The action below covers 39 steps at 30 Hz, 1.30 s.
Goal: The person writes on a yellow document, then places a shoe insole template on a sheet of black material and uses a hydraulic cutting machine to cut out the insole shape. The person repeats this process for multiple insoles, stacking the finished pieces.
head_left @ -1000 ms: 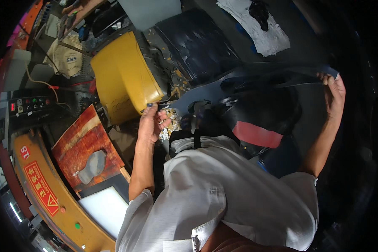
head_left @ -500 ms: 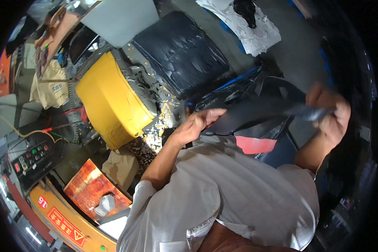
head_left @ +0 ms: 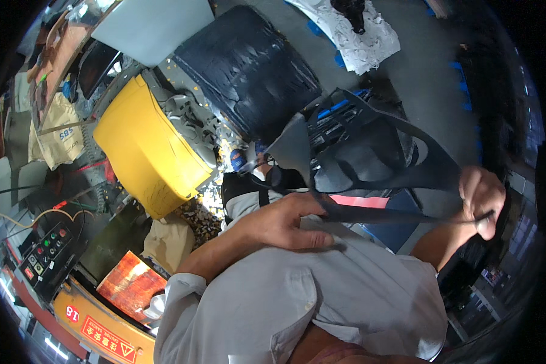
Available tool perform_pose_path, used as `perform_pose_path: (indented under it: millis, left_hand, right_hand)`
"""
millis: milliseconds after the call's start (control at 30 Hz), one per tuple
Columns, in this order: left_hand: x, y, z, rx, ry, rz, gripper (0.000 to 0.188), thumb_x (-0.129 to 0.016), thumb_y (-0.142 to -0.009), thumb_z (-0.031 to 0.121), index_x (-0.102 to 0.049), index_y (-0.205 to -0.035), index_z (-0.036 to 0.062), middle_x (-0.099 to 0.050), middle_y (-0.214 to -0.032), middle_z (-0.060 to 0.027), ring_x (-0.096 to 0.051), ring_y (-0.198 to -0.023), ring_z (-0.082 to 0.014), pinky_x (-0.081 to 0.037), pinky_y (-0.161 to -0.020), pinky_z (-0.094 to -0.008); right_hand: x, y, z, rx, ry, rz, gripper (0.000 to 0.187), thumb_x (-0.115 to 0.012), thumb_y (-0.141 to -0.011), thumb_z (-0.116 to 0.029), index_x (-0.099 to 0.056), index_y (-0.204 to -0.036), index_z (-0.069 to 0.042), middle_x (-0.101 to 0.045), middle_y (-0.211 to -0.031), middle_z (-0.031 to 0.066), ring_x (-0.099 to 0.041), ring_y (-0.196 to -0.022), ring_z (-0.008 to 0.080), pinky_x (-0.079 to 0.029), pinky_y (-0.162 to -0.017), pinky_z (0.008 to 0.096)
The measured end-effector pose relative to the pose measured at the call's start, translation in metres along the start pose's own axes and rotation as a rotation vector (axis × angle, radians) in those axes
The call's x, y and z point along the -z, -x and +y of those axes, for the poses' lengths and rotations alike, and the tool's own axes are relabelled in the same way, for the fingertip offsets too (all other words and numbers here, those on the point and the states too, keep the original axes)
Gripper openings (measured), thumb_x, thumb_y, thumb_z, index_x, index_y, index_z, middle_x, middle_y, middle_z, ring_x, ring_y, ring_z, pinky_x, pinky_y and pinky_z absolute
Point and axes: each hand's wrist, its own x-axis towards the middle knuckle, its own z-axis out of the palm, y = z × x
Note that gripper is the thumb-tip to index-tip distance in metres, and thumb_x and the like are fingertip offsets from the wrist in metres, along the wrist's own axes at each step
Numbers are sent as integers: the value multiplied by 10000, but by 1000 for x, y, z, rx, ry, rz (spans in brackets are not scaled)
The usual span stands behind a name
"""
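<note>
From my chest, with twelve straight ahead, the hand-held sheet runs from my left hand at eleven o'clock to my right hand at two. At ten lies a second sheet with offcuts along its right side, and past those sit the stack at eleven and the spread sheeting just after twelve, a bundle on top of it. At nine are the sack close in and the control panel farther out, with the machine frame at eight
</note>
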Motion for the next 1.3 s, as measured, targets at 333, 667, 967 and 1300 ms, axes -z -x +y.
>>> perform_pose_path:
  millis: [333,667,967,1300]
  left_hand:
    - [62,-70,-53,289,-744,-358,592,-745,-919,565,-748,-1208,49,-763,-1093,-194,-705,-1031,-395,-536,-945,-507]
    - [60,42,-108,568,-638,-122,453,-815,-891,426,-739,-1140,54,-760,-962,-175,-732,-947,-396,-561,-859,-485]
    - [22,62,-133,533,-323,-41,325,-710,-958,304,-701,-1124,25,-758,-964,-188,-738,-941,-388,-571,-857,-473]
    - [18,7,-187,685,-224,6,680,-766,-947,460,-602,-1417,-4,-741,-1147,-214,-700,-1121,-359,-524,-1012,-469]
  right_hand:
    - [-36,-46,-40,-185,472,247,257,-797,-869,-317,-670,-849,-95,-594,-757,0,-549,-702,154,-453,-582,309]
    - [-29,63,26,-1033,553,935,102,-755,-973,-70,-748,-907,6,-693,-851,32,-635,-826,115,-535,-876,298]
    - [13,126,66,-1302,667,1067,207,-751,-1014,-140,-794,-1188,-37,-797,-973,38,-708,-944,117,-545,-904,291]
    - [34,67,57,-1177,639,688,174,-786,-984,-164,-782,-1006,9,-707,-1011,22,-656,-948,134,-527,-857,307]
